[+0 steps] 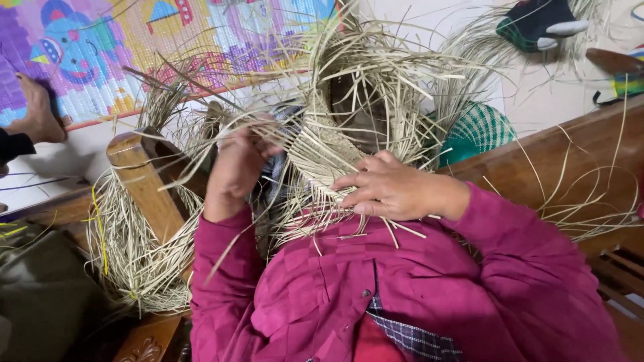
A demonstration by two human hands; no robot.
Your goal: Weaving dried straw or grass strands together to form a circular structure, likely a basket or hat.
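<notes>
- A bare foot [37, 107] of another person rests at the far left on a colourful play mat [121, 47], which shows cartoon shapes in blue, purple, yellow and pink and has an orange edge.
- A dark olive cushion [40, 295] lies at the lower left.
- A wooden armrest post [144, 184] stands tilted at the left, with loose bundles of pale straw strips [131, 255] hanging round it; one yellow strand [99, 228] runs down among them.
- The left hand [235, 164] is raised with its fingers curled narrowly round a few straw strips, gripping them beside the woven piece.
- The woven straw piece [332, 144], a half-made plaited band with many loose ends fanning upward and outward, sits at the centre, held up in front of the chest between both hands.
- The right hand [386, 188] lies flat on the lower edge of the woven straw piece, fingers spread fairly wide and pressing the strips against the body.
- Both arms wear magenta checked sleeves [523, 281], with a plaid cloth showing at the open front of the shirt.
- A green and white woven basket [479, 131] stands behind the right wrist, partly hidden by straw.
- A wooden bench rail [570, 161] runs across the right, with stray strips lying over it.
- At the top right lie a dark green slipper [537, 23] and a brown sandal [614, 60] on the pale floor.
</notes>
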